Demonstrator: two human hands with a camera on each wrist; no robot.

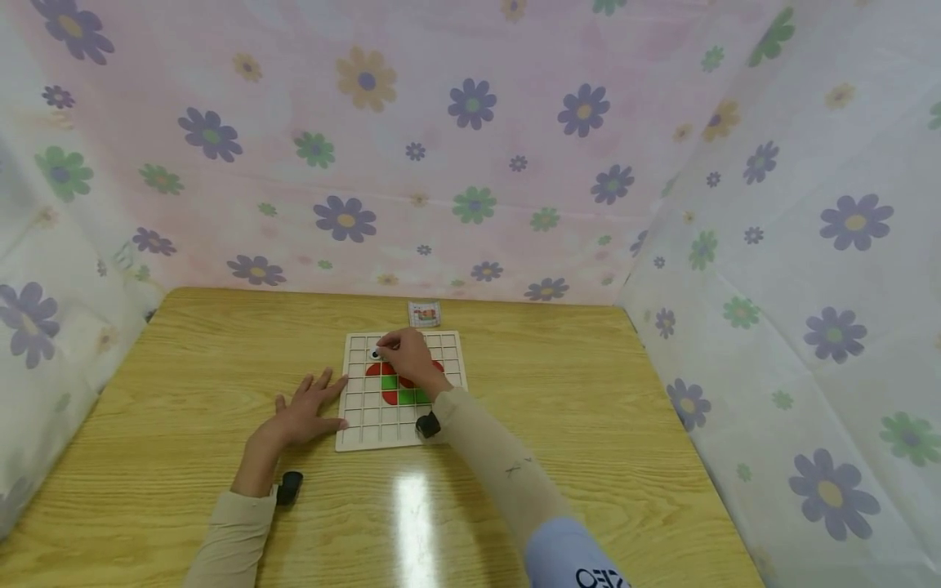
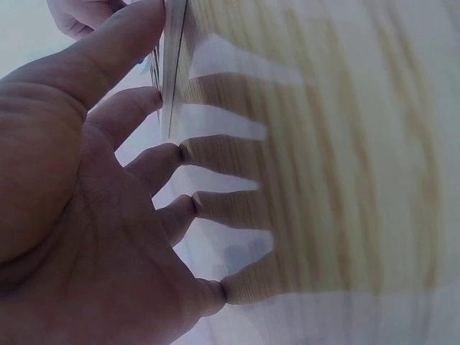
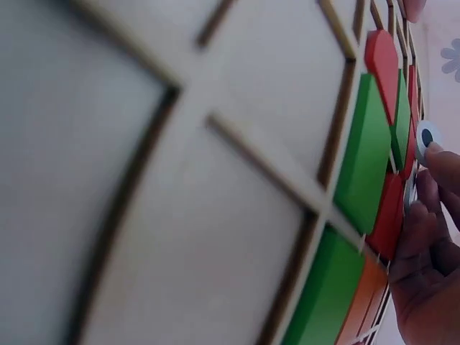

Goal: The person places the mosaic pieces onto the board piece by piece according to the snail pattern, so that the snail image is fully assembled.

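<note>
A pale square board (image 1: 360,437) with a raised grid lies on the table. My right hand (image 1: 412,358) reaches over its upper part, pinching a white round eye piece (image 3: 427,135) with a black dot between thumb and fingers. A second white disc (image 3: 410,192) shows partly behind the fingers in the right wrist view. Around the middle of the grid sit red pieces (image 1: 376,370) and green pieces (image 3: 365,158), some covered by the right hand. My left hand (image 1: 300,415) is spread on the table, thumb and index fingertips at the board's left edge.
Behind the board lies a small picture card (image 1: 425,314). The wood-patterned table (image 1: 588,425) has a glossy surface. Flower-printed curtains (image 1: 470,163) enclose its back and sides. A black wrist camera (image 1: 290,487) is worn on the left wrist, another (image 1: 428,425) on the right.
</note>
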